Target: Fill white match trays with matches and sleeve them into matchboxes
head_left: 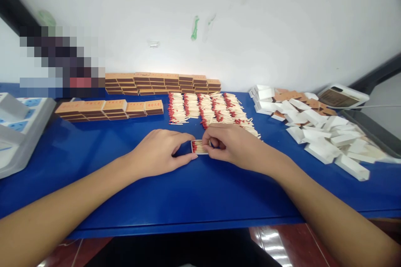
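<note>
In front of me on the blue table lies a small white matchbox tray, with red-headed matches inside, heads to the left. My left hand grips the tray's left end between thumb and index finger. Over the right part of the tray, my right hand is closed in a pinch at the matches and covers that end. Just beyond the hands, loose matches lie in several rough rows. Whether my right fingertips also touch the tray wall, I cannot tell.
Filled-looking orange matchboxes stand in a row at left, with a stacked row behind. White trays and orange covers are heaped at right, near a phone-like device. A power strip sits at far left.
</note>
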### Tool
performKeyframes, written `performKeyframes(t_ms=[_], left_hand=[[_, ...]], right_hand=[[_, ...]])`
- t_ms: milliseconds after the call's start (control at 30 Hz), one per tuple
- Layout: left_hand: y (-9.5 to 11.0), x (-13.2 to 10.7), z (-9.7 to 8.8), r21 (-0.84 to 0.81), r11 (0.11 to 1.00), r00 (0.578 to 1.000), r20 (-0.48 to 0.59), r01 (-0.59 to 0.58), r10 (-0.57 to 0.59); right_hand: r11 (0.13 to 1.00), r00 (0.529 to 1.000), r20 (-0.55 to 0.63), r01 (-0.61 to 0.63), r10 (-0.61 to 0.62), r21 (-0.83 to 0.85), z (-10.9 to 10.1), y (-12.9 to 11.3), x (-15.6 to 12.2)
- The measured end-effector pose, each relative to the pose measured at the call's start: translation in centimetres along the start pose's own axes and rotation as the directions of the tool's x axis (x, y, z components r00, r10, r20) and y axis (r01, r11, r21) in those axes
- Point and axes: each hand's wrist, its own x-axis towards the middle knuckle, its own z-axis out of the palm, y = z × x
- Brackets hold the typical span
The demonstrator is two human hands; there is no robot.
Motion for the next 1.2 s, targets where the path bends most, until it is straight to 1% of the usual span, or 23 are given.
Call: performKeyframes(t_ms=[167, 267, 467, 767, 1000, 1200], left_hand=[[0.0, 0.0, -0.1, -0.005, 1.0, 1.0, 0.003, -0.004, 0.004], [0.0, 0.0, -0.1, -0.005, 1.0, 1.0, 0.012, -0.001, 0.001], [0.0, 0.0, 0.0, -0.002, 1.0, 1.0, 0.003, -0.006, 0.006], [-0.1, -0.1, 0.0, -0.009, 1.0, 1.0, -0.003, -0.007, 0.007], [-0.1, 0.0, -0.1, -0.006, 1.0, 1.0, -0.001, -0.012, 0.012], [0.0, -0.2, -0.1, -0.007, 1.0, 1.0, -0.01, -0.027, 0.027]], right_hand=[[0.999, 0.999, 0.026, -0.02, 0.021, -0.026, -0.3, 0.1, -0.1], [1.0, 0.999, 0.041, -0.009, 0.01, -0.022, -0.4, 0.1, -0.3], [1.0, 1.0, 0.022, 0.006, -0.006, 0.009, -0.1, -0.1, -0.2], [0.996, 0.996, 0.018, 0.084, -0.084, 0.001, -0.9, -0.3, -0.6], [0.995, 0.995, 0.04, 0.094, -0.095, 0.044, -1.1, 0.0, -0.7], [0.992, 0.995, 0.032, 0.091, -0.094, 0.084, -1.1, -0.1, -0.6]])
